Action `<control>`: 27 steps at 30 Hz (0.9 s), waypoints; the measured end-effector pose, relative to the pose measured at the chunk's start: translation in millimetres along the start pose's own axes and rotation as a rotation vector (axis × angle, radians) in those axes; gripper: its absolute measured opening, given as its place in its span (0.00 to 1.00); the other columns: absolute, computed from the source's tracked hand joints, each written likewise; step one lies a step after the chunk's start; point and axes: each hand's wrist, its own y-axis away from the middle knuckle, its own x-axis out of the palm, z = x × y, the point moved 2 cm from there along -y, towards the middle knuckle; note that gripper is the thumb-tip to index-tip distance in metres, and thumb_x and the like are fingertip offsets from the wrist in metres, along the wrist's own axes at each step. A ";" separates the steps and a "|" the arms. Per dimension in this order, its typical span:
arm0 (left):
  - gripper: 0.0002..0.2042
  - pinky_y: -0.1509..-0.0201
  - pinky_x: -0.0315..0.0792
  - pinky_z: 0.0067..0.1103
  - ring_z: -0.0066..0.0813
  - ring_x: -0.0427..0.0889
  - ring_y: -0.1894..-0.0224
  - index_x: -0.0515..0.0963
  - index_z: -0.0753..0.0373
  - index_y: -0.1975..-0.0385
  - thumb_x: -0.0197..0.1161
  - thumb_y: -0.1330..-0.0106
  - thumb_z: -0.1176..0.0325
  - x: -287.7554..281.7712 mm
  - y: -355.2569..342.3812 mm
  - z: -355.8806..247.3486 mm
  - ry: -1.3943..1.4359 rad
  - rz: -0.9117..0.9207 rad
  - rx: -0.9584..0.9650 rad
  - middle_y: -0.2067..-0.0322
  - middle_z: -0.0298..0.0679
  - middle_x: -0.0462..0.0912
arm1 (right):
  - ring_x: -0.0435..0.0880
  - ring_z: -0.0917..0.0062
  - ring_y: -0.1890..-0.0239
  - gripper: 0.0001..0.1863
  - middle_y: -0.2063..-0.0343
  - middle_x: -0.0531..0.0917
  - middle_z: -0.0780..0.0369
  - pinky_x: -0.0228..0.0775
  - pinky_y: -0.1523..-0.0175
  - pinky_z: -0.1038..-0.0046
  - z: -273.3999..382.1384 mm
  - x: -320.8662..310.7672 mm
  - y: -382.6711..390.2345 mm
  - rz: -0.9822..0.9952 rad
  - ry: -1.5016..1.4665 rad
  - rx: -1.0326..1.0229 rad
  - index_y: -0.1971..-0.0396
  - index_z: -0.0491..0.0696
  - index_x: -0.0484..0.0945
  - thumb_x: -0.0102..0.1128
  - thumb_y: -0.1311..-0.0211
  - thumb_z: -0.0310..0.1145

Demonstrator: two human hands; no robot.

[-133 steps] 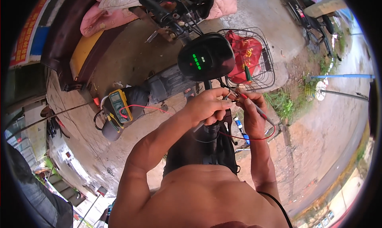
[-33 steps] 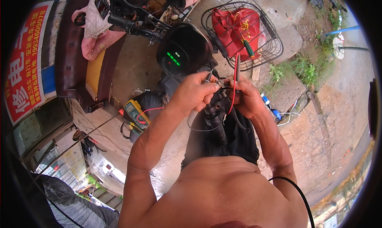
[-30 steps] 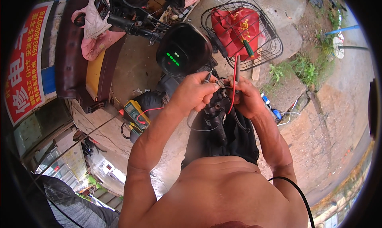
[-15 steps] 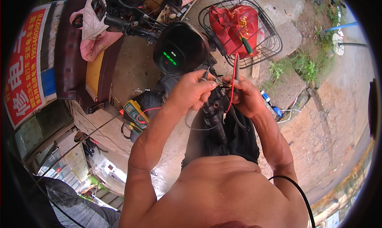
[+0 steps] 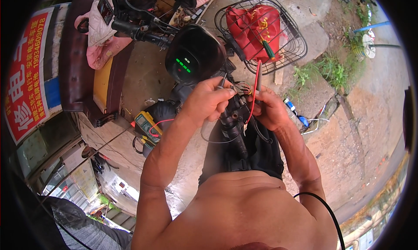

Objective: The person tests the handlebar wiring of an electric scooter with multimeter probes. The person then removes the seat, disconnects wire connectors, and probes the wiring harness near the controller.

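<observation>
Swung upright since the earliest head frame, where it slanted down past the wrist, the red probe [image 5: 259,78] now stands in the right hand [image 5: 272,108] with its cable end at the top. Its red lead [image 5: 254,104] drops in front of the fingers. In the head view the right hand is curled, grasping the probe between thumb and fingers; whether its tip touches metal cannot be made out. Just beside it, the left hand [image 5: 209,99] pinches a dark probe [image 5: 222,81], its thin point sticking up past the knuckles, and a grey lead [image 5: 217,142] loops below. Between the two hands lie thin coloured wires [image 5: 246,88], above a black handlebar [image 5: 235,139]. Beyond the left hand, a rounded black display unit [image 5: 196,54] shows green lights. Beyond the right hand, a wire basket [image 5: 300,54] holds a red bag [image 5: 241,32] and a green-handled tool [image 5: 268,50]. Left of the left forearm, the yellow multimeter [image 5: 146,123] rests tilted, a red lead running from its face. Farther left are a brown sofa [image 5: 78,62] and a red banner [image 5: 27,75].
</observation>
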 end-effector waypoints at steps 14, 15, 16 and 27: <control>0.06 0.90 0.55 0.14 0.12 0.62 0.91 0.78 0.62 0.60 0.64 0.29 0.67 -1.3 0.4 2.4 0.018 0.014 0.004 0.83 0.29 0.73 | 0.65 0.90 0.79 0.08 0.73 0.79 0.71 0.51 0.75 0.83 5.5 9.7 -0.4 -0.045 0.057 -0.076 0.57 0.46 0.82 0.62 0.31 0.32; 0.06 0.90 0.55 0.14 0.12 0.62 0.91 0.78 0.62 0.60 0.64 0.29 0.67 -1.2 0.7 2.4 0.019 0.012 0.006 0.83 0.29 0.73 | 0.67 0.91 0.78 0.09 0.72 0.81 0.71 0.53 0.75 0.84 8.8 15.3 1.1 -0.065 0.082 -0.091 0.55 0.46 0.82 0.63 0.31 0.32; 0.06 0.90 0.55 0.14 0.12 0.62 0.91 0.78 0.62 0.60 0.64 0.29 0.67 -0.7 0.8 2.0 0.009 0.007 0.007 0.83 0.29 0.73 | 0.69 0.91 0.77 0.10 0.70 0.82 0.71 0.54 0.74 0.84 11.4 19.4 2.0 -0.085 0.107 -0.108 0.54 0.46 0.83 0.64 0.31 0.32; 0.08 0.90 0.56 0.16 0.14 0.64 0.92 0.77 0.64 0.58 0.63 0.28 0.67 -4.1 -0.1 4.1 0.006 -0.006 0.018 0.83 0.31 0.74 | 0.76 0.90 0.69 0.09 0.67 0.85 0.71 0.65 0.63 0.84 26.0 30.4 1.3 -0.114 0.464 -0.153 0.56 0.45 0.85 0.66 0.32 0.31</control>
